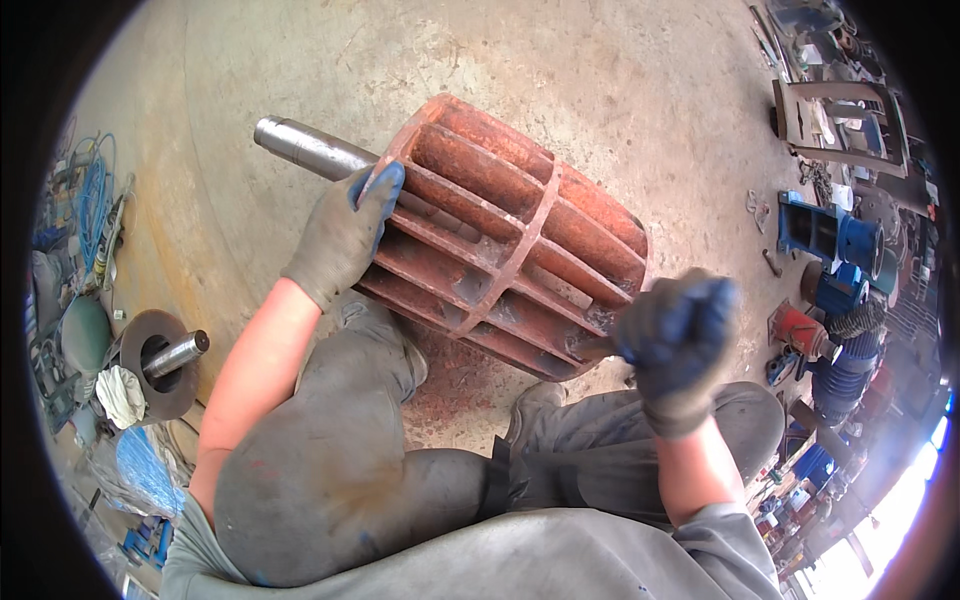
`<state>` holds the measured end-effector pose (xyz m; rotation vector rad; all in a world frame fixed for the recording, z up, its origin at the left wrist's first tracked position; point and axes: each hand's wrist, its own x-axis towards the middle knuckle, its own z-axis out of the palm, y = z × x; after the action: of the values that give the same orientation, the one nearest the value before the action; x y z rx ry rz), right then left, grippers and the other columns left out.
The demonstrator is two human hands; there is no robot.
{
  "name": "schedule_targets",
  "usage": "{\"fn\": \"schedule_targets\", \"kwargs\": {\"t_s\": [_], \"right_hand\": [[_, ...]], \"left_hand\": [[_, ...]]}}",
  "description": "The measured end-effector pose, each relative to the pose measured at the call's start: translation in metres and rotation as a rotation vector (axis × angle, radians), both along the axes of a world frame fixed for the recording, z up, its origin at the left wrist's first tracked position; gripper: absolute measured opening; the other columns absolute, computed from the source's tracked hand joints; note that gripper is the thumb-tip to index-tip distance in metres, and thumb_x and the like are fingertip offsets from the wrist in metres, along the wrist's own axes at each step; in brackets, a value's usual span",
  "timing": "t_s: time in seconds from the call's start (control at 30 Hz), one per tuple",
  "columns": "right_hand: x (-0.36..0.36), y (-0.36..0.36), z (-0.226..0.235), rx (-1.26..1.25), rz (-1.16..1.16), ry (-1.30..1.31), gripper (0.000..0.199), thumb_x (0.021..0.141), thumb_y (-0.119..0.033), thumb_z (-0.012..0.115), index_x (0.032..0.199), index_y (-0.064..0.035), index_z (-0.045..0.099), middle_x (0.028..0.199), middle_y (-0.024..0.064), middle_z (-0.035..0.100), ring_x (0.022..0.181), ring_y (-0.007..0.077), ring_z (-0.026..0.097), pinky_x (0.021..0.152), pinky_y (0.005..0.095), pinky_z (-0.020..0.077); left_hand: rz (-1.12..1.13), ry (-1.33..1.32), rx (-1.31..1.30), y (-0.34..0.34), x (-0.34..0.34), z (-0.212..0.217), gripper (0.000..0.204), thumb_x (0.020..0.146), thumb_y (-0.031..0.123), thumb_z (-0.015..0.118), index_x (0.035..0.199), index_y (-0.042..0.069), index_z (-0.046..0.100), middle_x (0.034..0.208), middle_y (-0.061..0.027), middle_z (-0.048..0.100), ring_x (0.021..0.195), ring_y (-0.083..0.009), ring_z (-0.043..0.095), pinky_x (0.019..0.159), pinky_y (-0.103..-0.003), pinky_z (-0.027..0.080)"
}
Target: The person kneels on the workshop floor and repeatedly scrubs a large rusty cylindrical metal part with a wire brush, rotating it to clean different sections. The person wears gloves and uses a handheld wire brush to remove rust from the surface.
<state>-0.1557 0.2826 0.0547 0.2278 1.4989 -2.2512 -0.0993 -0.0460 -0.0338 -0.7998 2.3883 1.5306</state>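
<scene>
A rusty red-brown slatted metal drum [535, 225] lies tilted across the floor in front of my knees. It has long bars and a raised band round its middle. From its far left end sticks a bare steel shaft [315, 146]. My left hand [345, 238], in a grey and blue work glove, grips the drum's left rim beside the shaft. My right hand [682, 338], gloved too and blurred, is closed in a fist at the drum's right end. A short, flat brownish piece [595, 348] juts from that fist against the bars; its kind is unclear.
On the right lie a blue machine housing [825, 235], a red jack-like part [797, 330] and a metal frame [850, 125]. At left stand a grey cylinder with a shaft [155, 365], a white rag [121, 396] and blue hose [92, 190]. Reddish debris [460, 400] marks the floor between my feet.
</scene>
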Motion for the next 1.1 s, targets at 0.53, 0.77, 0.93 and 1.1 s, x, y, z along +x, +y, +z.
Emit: {"fn": "schedule_targets", "kwargs": {"t_s": [0.53,0.77,0.93,1.1], "right_hand": [[-0.003,-0.030,-0.018,-0.219,0.233,0.267,0.063,0.114,-0.064,0.044,0.084,-0.0103,0.056,0.064,0.0029,0.047,0.057,0.0191,0.049,0.055,0.0361,0.0443],[0.010,-0.048,-0.024,-0.341,0.010,0.311,0.059,0.116,-0.056,0.042,0.082,-0.0099,0.055,0.065,0.0041,0.047,0.055,0.0182,0.048,0.057,0.0369,0.0476],[0.010,-0.050,-0.030,-0.046,0.187,0.377,0.053,0.113,-0.050,0.053,0.087,-0.0037,0.058,0.071,0.0068,0.052,0.060,0.0184,0.048,0.056,0.0348,0.0412],[0.013,-0.048,-0.007,-0.326,0.125,0.427,0.051,0.112,-0.052,0.054,0.087,-0.0077,0.061,0.073,0.0087,0.057,0.062,0.0229,0.054,0.064,0.0392,0.0483]], "left_hand": [[-0.044,-0.081,-0.016,-0.006,-0.018,0.007,0.077,0.109,0.069,0.053,0.110,-0.006,0.071,0.083,-0.0119,0.064,0.082,-0.0238,0.058,0.085,-0.041,0.051],[-0.051,-0.068,-0.037,-0.008,-0.021,0.008,0.077,0.111,0.066,0.052,0.106,-0.007,0.071,0.081,-0.0181,0.066,0.080,-0.0272,0.060,0.085,-0.045,0.053],[-0.071,-0.080,-0.043,-0.010,-0.023,0.007,0.077,0.111,0.066,0.052,0.110,-0.008,0.073,0.080,-0.0180,0.065,0.079,-0.0290,0.062,0.086,-0.044,0.053],[-0.031,-0.036,0.007,-0.008,-0.021,0.008,0.077,0.110,0.067,0.053,0.111,-0.007,0.073,0.077,-0.0153,0.063,0.078,-0.0275,0.061,0.083,-0.044,0.053]]}}
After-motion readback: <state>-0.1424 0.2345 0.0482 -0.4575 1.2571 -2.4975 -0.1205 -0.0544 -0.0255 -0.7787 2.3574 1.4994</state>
